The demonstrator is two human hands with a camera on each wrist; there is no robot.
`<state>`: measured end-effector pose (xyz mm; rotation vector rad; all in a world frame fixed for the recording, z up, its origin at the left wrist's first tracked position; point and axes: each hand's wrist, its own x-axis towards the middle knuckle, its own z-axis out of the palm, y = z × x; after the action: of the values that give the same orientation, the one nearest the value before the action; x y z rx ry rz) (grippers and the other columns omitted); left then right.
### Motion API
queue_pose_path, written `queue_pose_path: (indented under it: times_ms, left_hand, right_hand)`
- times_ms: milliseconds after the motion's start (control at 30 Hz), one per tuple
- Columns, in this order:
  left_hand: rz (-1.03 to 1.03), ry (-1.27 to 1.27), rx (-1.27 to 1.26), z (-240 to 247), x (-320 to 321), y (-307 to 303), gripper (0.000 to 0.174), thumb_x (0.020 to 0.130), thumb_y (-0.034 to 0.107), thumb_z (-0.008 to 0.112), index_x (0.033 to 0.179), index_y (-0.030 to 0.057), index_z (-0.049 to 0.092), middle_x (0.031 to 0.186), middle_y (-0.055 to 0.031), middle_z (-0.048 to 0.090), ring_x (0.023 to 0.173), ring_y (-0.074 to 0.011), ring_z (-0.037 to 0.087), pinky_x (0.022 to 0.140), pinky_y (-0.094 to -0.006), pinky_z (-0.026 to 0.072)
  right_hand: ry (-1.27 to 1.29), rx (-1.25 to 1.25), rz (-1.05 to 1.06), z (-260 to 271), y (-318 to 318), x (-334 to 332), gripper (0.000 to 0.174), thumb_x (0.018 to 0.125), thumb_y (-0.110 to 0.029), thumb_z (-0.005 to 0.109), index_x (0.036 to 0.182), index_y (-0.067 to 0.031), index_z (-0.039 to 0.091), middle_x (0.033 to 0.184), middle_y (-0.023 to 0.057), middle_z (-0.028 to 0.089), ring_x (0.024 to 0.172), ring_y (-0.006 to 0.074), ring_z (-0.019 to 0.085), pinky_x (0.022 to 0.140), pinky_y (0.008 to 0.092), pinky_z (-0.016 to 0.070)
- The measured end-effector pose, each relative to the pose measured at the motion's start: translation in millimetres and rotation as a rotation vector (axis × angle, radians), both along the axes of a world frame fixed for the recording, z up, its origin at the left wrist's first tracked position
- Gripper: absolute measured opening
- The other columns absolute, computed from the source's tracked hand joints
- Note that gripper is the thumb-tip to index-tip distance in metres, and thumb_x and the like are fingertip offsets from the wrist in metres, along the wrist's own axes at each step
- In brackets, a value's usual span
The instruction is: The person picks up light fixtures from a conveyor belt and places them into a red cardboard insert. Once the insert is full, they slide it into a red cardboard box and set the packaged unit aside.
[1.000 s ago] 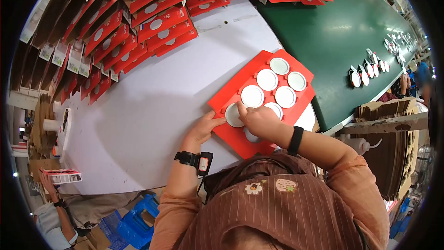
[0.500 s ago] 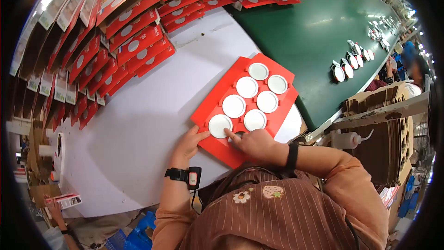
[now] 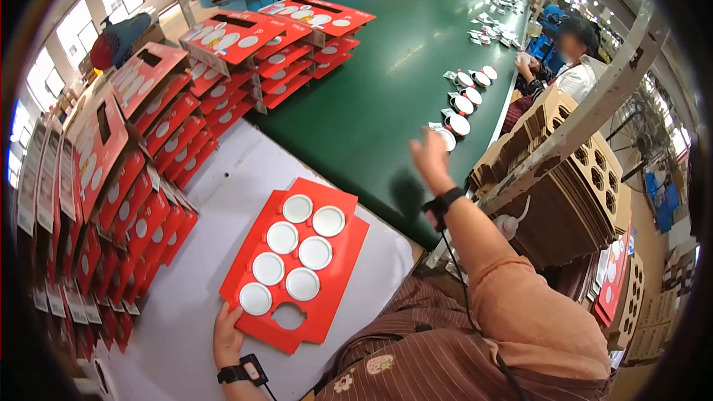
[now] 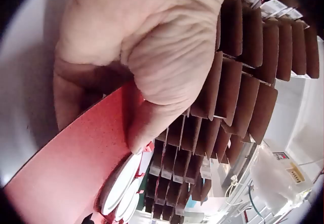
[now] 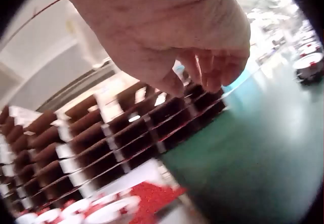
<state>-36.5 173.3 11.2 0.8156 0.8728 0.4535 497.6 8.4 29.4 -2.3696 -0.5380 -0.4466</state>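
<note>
A red cardboard panel (image 3: 343,260) lies on the white tabletop, with several white round discs (image 3: 282,238) seated in its cut-outs. One round hole (image 3: 288,317) near its front edge has no disc. My left hand (image 3: 227,336) pinches the panel's near left corner; the left wrist view shows the thumb (image 4: 152,125) on its red face and fingers beneath. Over the green table, my right hand (image 3: 432,160) is stretched out beside the nearest white-faced round piece (image 3: 446,139), partly hidden behind it. Its fingers are loosely bent in the right wrist view, holding nothing.
More white-faced pieces (image 3: 463,104) with tags lie along the green table's (image 3: 371,96) right side. Stacked red cartons (image 3: 148,130) stand at the left and back. A metal post (image 3: 572,111) and brown cardboard inserts (image 3: 557,186) stand on the right. Another person (image 3: 579,67) sits beyond.
My right hand has left the panel's near end and moved forward and right over the green table. The head view has swung up and right. My left hand stays at the panel's corner.
</note>
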Motion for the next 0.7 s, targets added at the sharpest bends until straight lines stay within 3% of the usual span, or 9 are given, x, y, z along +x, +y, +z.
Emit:
queue_pose_path:
  times_ms: [100, 267, 300, 367, 433, 500, 567, 633, 700]
  left_hand:
    - [0.052, -0.022, 0.016, 7, 8, -3, 0.049, 0.091, 0.003, 0.046, 0.139, 0.0025, 0.036, 0.132, -0.0122, 0.05, 0.119, -0.0268, 0.052, 0.097, -0.042, 0.0463]
    - [0.08, 0.042, 0.063, 13, 2, -14, 0.055, 0.091, 0.007, 0.048, 0.143, 0.0051, 0.031, 0.14, -0.0128, 0.041, 0.122, -0.0253, 0.049, 0.096, -0.0388, 0.0458]
    - [0.203, 0.234, 0.125, 7, -5, -15, 0.055, 0.09, 0.008, 0.05, 0.142, 0.0048, 0.032, 0.141, -0.0127, 0.04, 0.121, -0.0238, 0.049, 0.093, -0.0372, 0.0458]
    - [0.329, 0.435, 0.188, -11, -27, -14, 0.055, 0.09, 0.008, 0.051, 0.142, 0.0044, 0.033, 0.141, -0.0127, 0.039, 0.12, -0.0223, 0.049, 0.091, -0.0357, 0.0458]
    - [0.512, 0.759, 0.465, -27, -44, -5, 0.048, 0.09, 0.007, 0.053, 0.136, 0.0031, 0.042, 0.135, -0.0126, 0.045, 0.113, -0.0194, 0.052, 0.087, -0.0314, 0.0447]
    - [0.512, 0.71, 0.657, -20, -37, -10, 0.043, 0.09, 0.005, 0.054, 0.132, 0.0023, 0.046, 0.13, -0.012, 0.049, 0.109, -0.0185, 0.054, 0.086, -0.0295, 0.0448]
    - [0.413, 0.612, 0.876, 11, -8, -26, 0.036, 0.088, 0.001, 0.055, 0.124, 0.0007, 0.054, 0.12, -0.0103, 0.056, 0.1, -0.017, 0.056, 0.084, -0.0265, 0.0453]
    - [0.284, 0.416, 0.988, 42, 39, -44, 0.031, 0.087, -0.002, 0.056, 0.118, -0.0008, 0.059, 0.11, -0.0086, 0.06, 0.091, -0.0158, 0.057, 0.08, -0.0252, 0.0468]
    - [0.099, 0.336, 1.184, 85, 84, -67, 0.033, 0.086, -0.003, 0.056, 0.118, 0.0006, 0.06, 0.116, -0.0124, 0.059, 0.1, -0.0208, 0.059, 0.085, -0.031, 0.0481]
  right_hand:
    - [0.367, 0.073, -0.466, -12, -30, 70, 0.048, 0.074, -0.038, 0.071, 0.106, -0.0033, 0.064, 0.113, 0.0223, 0.061, 0.105, 0.0371, 0.059, 0.091, 0.0449, 0.0471]
    - [0.546, -0.092, -0.466, -37, -35, 87, 0.056, 0.07, -0.04, 0.074, 0.111, -0.0036, 0.06, 0.113, 0.02, 0.062, 0.103, 0.0362, 0.06, 0.088, 0.043, 0.0482]
    - [0.551, -0.091, -0.465, -40, -34, 85, 0.056, 0.07, -0.04, 0.074, 0.111, -0.0036, 0.06, 0.113, 0.02, 0.062, 0.103, 0.0362, 0.06, 0.088, 0.043, 0.0482]
    - [0.483, 0.237, -0.311, -47, -30, 78, 0.05, 0.067, -0.029, 0.079, 0.1, 0.0022, 0.059, 0.101, 0.0181, 0.064, 0.093, 0.0319, 0.063, 0.082, 0.0386, 0.0495]
    - [0.388, 0.458, -0.082, -71, -18, 78, 0.036, 0.069, -0.009, 0.077, 0.093, -0.0006, 0.052, 0.083, 0.0085, 0.06, 0.075, 0.0163, 0.06, 0.065, 0.0299, 0.0503]
    - [0.388, 0.57, 0.131, -76, -4, 56, 0.034, 0.071, -0.007, 0.075, 0.095, -0.0017, 0.05, 0.085, 0.0102, 0.06, 0.076, 0.0189, 0.061, 0.065, 0.0324, 0.0512]
    - [0.545, 0.676, 0.342, -21, 10, -14, 0.028, 0.076, 0.006, 0.068, 0.095, -0.0009, 0.048, 0.088, 0.0093, 0.06, 0.078, 0.0143, 0.06, 0.056, 0.0276, 0.0539]
    - [0.576, 0.736, 0.635, -7, 17, -69, 0.029, 0.076, 0.007, 0.067, 0.097, -0.0007, 0.048, 0.09, 0.0084, 0.06, 0.08, 0.0144, 0.06, 0.059, 0.0284, 0.0547]
    - [0.581, 0.616, 0.782, 11, 15, -125, 0.029, 0.076, 0.005, 0.069, 0.096, -0.0013, 0.049, 0.091, 0.008, 0.06, 0.082, 0.0159, 0.058, 0.067, 0.0296, 0.0536]
